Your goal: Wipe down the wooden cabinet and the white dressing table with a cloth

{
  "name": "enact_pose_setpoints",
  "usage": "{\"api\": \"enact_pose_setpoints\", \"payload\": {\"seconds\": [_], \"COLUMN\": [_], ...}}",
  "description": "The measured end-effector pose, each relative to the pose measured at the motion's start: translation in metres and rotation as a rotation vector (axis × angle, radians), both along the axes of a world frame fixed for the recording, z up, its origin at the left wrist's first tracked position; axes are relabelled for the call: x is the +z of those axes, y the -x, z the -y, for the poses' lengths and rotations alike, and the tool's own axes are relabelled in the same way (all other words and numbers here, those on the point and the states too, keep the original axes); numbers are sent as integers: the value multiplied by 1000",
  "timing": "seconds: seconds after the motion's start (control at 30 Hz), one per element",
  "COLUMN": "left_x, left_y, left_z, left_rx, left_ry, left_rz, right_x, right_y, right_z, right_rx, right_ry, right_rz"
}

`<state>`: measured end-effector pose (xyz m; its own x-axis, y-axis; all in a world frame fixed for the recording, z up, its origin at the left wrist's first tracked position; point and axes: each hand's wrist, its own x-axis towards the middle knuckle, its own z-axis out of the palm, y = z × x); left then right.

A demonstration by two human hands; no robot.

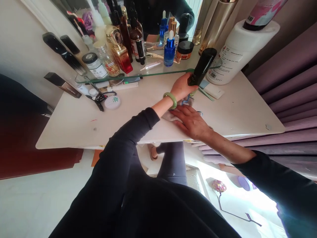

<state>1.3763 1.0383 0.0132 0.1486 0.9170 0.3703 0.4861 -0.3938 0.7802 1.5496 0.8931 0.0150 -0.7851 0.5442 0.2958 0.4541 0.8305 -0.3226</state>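
My left hand (182,85), with a green bangle on its wrist, is closed around the lower part of a tall black bottle (201,67). The bottle leans to the right, over the front edge of the glass shelf. Just nearer to me, my right hand (194,122) lies palm down with its fingers stretched out on a crumpled greyish cloth (169,116). Much of that cloth is hidden under the hand, and some blue-edged folds show beyond the fingers. Both rest over the white tabletop (138,115).
A glass shelf (153,73) carries several cosmetic bottles, among them a blue dropper bottle (169,53) and an orange jar (185,49). A large white bottle (230,53) stands at right. A round white compact (112,101) and a brown box (63,85) sit at left.
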Motion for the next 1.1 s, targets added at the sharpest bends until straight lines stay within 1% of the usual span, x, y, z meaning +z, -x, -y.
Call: {"api": "enact_pose_setpoints", "payload": {"seconds": [0.1,0.2,0.27,0.4,0.5,0.57,0.63,0.7,0.8,0.87,0.93,1.0,1.1], "left_x": [8,17,22,31,31,29,25,21,16,13,12,11,9], "left_y": [3,25,49,111,156,180,197,208,213,213,212,211,210], "left_z": [10,31,52,101,130,141,145,145,142,141,141,140,137], "left_rx": [50,57,103,266,379,423,448,462,480,496,511,525,550], "left_ry": [42,33,36,56,21,-9,-24,-31,-52,-56,-46,-39,-32], "left_rz": [39,92,106,35,33,97,156,172,164,171,178,179,189], "right_x": [-1,-2,-2,-3,-3,-3,-3,-3,-3,-2,0,1,2], "right_y": [4,3,3,8,18,31,47,67,93,103,107,109,108], "right_z": [0,0,-1,-4,-6,-7,-11,-17,-34,-50,-69,-87,-102], "right_rx": [-2,10,24,50,57,65,87,114,140,140,110,45,-69], "right_ry": [0,3,-3,-25,-50,-66,-75,-76,-70,-64,-59,-50,-39], "right_rz": [-9,-18,-16,9,19,25,30,25,11,9,11,24,61]}}
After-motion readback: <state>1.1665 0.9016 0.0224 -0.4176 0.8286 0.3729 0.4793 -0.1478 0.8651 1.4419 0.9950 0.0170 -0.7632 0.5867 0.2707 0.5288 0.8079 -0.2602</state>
